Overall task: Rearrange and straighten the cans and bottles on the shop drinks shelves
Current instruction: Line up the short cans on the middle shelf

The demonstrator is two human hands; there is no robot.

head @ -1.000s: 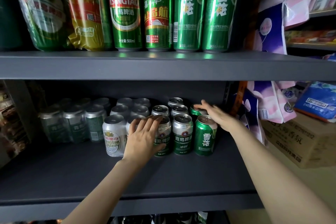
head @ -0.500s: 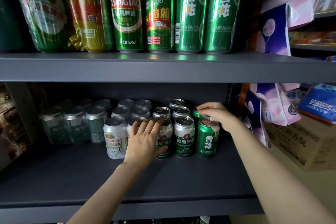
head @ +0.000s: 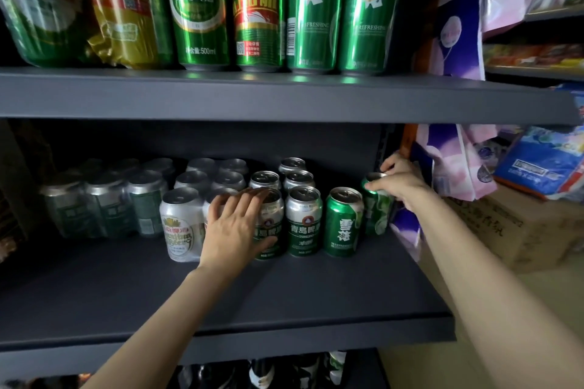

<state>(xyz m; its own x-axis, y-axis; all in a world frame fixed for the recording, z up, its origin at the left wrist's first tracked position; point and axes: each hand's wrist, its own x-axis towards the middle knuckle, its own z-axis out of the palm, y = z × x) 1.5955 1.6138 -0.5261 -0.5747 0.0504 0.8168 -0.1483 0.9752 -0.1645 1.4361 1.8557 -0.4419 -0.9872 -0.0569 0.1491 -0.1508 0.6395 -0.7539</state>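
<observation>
Both forearms reach forward from below into the middle shelf. The left hand lies flat against the front of a silver-green can in the front row; its fingers are straight and a little spread, the tips resting on the can's top rim, and the thumb touches the can's side lower down. The hand also covers part of a can behind it. Just left of this hand stands a white can.

The right arm comes in from the right side, and the right hand grips a green can from above. Its fingers are curled over the top rim. This can is tilted and stands at the right end of the row, near the shelf's right edge, just beside another green can, which is upright. Whether the tilted can's bottom touches the shelf I cannot tell.

Between the two hands one more silver-green can stands upright. On the upper shelf tall cans stand in a row.
</observation>
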